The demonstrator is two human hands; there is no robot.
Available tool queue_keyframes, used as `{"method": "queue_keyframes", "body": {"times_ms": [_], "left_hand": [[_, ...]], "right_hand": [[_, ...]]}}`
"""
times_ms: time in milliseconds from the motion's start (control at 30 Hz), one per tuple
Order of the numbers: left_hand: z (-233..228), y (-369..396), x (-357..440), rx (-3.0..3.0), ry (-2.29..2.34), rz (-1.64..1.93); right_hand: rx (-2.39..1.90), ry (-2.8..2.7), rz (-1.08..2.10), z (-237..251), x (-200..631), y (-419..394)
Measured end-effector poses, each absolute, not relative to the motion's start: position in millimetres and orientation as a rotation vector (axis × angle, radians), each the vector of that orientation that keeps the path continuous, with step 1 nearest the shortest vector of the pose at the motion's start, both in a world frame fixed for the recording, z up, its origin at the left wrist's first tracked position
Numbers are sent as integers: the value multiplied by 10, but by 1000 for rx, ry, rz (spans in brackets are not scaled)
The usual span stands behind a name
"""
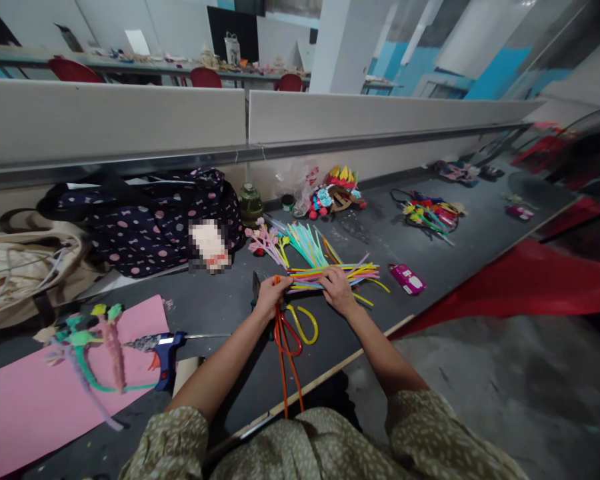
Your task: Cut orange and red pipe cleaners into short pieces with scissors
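Observation:
My left hand (271, 298) is closed in a pinch on long orange pipe cleaners (282, 353), which hang down past the table edge toward my lap. To its right, my right hand (337, 289) bends its fingers over a loose bundle of coloured pipe cleaners (365, 272), gripping some near the middle; its fingertips are partly hidden. Just below the hands lie a yellow loop (307, 325) and a red loop (295, 341). Behind the bundle, mint-green pipe cleaners (305, 243) are fanned out beside pink pipe-cleaner flowers (264, 240).
On the left, a blue glue gun (167, 360) and fuzzy flower stems (113, 353) lie on pink paper (25, 400). A dark patterned bag (145, 227) stands behind. Rightward are a purple packet (408, 279) and another pipe-cleaner pile (433, 215). A low partition (115, 120) borders the back.

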State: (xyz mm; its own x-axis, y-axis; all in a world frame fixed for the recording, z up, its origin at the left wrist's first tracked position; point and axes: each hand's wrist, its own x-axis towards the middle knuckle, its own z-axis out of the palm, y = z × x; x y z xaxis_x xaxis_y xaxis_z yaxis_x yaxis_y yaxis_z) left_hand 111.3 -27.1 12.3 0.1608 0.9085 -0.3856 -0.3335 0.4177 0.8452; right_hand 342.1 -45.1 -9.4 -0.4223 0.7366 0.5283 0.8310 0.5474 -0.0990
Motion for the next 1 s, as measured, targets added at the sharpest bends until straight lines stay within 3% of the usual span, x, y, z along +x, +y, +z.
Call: {"method": "queue_keyframes", "body": {"times_ms": [467,1000], "left_hand": [[167,-265,1082,706,1077,1088],[534,28,304,512,1035,1611]], "right_hand": [[-1473,-2260,-302,-35,3484,-370],[-1822,-2350,-117,125,3864,118]]}}
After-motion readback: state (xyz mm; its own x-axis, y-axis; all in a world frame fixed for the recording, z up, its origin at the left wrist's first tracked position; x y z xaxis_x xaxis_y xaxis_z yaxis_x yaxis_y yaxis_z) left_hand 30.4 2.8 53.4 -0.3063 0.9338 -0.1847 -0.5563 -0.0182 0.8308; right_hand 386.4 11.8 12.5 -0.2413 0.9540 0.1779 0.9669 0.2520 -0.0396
